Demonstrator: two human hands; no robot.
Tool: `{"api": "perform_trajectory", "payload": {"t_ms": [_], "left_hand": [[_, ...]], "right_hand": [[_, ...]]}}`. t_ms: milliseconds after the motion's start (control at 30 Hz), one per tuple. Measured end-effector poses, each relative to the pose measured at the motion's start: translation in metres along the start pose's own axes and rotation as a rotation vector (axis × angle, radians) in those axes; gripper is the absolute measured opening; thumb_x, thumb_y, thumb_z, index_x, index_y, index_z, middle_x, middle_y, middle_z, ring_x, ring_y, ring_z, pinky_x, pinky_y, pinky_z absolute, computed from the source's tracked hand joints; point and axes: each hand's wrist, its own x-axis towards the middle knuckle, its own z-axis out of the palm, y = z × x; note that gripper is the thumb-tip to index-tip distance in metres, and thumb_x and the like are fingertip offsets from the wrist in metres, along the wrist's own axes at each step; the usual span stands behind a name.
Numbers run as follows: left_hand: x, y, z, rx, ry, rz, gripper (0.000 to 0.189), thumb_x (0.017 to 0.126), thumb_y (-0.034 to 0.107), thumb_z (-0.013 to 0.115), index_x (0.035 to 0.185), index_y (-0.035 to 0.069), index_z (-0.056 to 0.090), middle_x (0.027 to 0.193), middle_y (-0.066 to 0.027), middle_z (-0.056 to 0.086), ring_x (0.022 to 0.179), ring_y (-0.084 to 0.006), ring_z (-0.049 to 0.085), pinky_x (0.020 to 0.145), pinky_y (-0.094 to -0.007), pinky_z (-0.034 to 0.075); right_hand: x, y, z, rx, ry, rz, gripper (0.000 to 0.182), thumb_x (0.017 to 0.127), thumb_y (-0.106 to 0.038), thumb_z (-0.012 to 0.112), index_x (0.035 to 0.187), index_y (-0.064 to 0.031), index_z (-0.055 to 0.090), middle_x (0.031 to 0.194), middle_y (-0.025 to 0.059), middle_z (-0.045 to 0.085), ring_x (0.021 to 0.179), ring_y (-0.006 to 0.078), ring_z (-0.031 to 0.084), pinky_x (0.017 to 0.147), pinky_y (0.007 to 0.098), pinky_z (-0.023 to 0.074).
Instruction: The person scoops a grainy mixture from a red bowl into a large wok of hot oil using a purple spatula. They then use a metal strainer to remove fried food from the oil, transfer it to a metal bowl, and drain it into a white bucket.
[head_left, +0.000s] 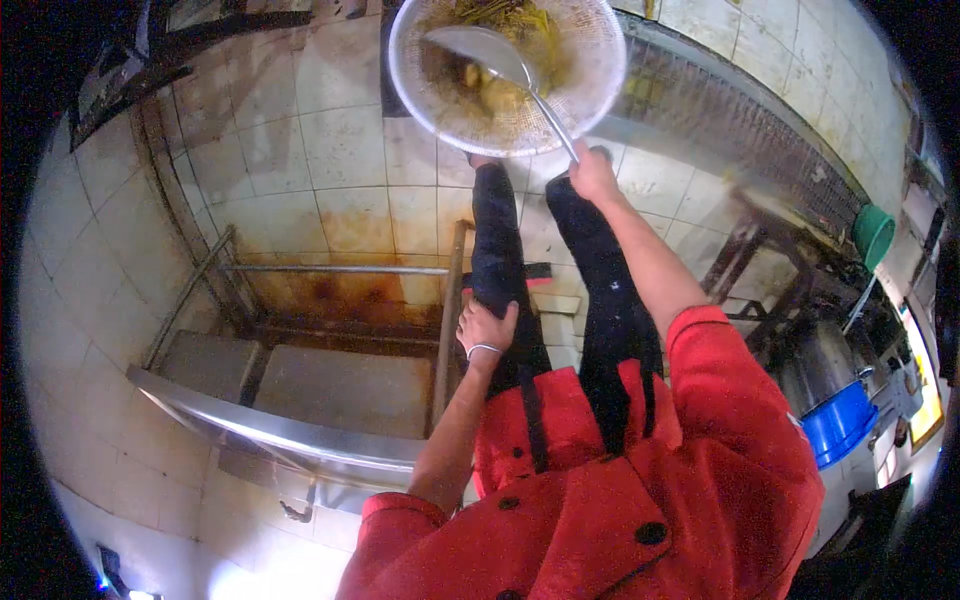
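Note:
My right hand (594, 176) grips the handle of a large, shallow metal ladle (480, 52). The ladle's broad bowl hangs across a round white mesh basket (600, 90) in front of my feet. Wet yellowish-green and brown matter (517, 30) is heaped in the basket; what it is cannot be made out, and the upper rim runs out of the picture. My left hand (487, 330), with a pale band on its wrist, rests on my left leg (499, 262) near the knee. That hand holds nothing, and its thumb stands apart from the fingers.
A steel sink unit (277, 431) with a pipe frame (337, 268) is at my left. Grating (697, 97) covers a floor channel at the upper right. A dark metal stand (757, 255), a green container (874, 236) and a blue tub (840, 427) line the right side. The tiled floor (345, 150) looks stained.

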Motion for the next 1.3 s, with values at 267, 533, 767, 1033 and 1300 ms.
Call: {"api": "perform_trajectory", "payload": {"t_ms": [267, 533, 767, 1033, 1300], "left_hand": [[-0.001, 0.01, -0.011, -0.01, -0.064, -0.016, 0.076, 0.072, 0.055, 0.061, 0.114, -0.006, 0.045, 0.113, -0.0229, 0.054, 0.109, -0.0383, 0.049, 0.093, -0.0499, 0.037], [0.002, 0.006, -0.007, -0.013, -0.035, 0.001, 0.077, 0.071, 0.056, 0.061, 0.115, -0.006, 0.046, 0.112, -0.023, 0.054, 0.109, -0.0376, 0.049, 0.093, -0.0498, 0.036], [0.002, 0.013, -0.008, 0.006, -0.03, 0.007, 0.076, 0.072, 0.056, 0.061, 0.113, -0.006, 0.047, 0.113, -0.0234, 0.054, 0.11, -0.038, 0.048, 0.094, -0.0485, 0.036], [0.0, 0.01, -0.004, 0.02, -0.047, 0.023, 0.072, 0.072, 0.057, 0.06, 0.109, -0.005, 0.048, 0.111, -0.0237, 0.054, 0.109, -0.038, 0.049, 0.093, -0.0475, 0.037], [0.008, 0.008, -0.006, 0.015, -0.083, 0.011, 0.073, 0.073, 0.056, 0.059, 0.11, -0.006, 0.047, 0.111, -0.0241, 0.054, 0.107, -0.038, 0.051, 0.091, -0.0463, 0.04]], "right_hand": [[0.018, 0.043, 0.033, -0.175, 0.123, -0.208, 0.037, 0.079, -0.014, 0.057, 0.113, -0.0022, 0.049, 0.08, 0.0247, 0.057, 0.065, 0.0366, 0.059, 0.067, 0.0461, 0.0482], [0.018, 0.041, -0.039, 0.475, -0.414, 0.032, 0.028, 0.08, -0.017, 0.055, 0.106, -0.0068, 0.055, 0.069, 0.0076, 0.06, 0.047, 0.0127, 0.054, 0.038, 0.0266, 0.0411], [0.034, 0.044, -0.018, 0.634, -0.406, 0.103, 0.033, 0.083, -0.016, 0.056, 0.114, -0.0063, 0.051, 0.061, 0.0039, 0.053, 0.042, 0.0126, 0.048, 0.04, 0.027, 0.0408], [-0.019, 0.04, -0.057, 0.904, -0.718, 0.177, 0.034, 0.087, -0.014, 0.056, 0.119, -0.0063, 0.046, 0.059, -0.0009, 0.042, 0.041, 0.0083, 0.04, 0.035, 0.0232, 0.0341], [-0.074, 0.005, -0.041, 1.12, -0.445, 0.433, 0.017, 0.087, -0.01, 0.054, 0.101, -0.0103, 0.045, 0.06, -0.0022, 0.04, 0.042, 0.007, 0.038, 0.035, 0.0216, 0.0314]]}}
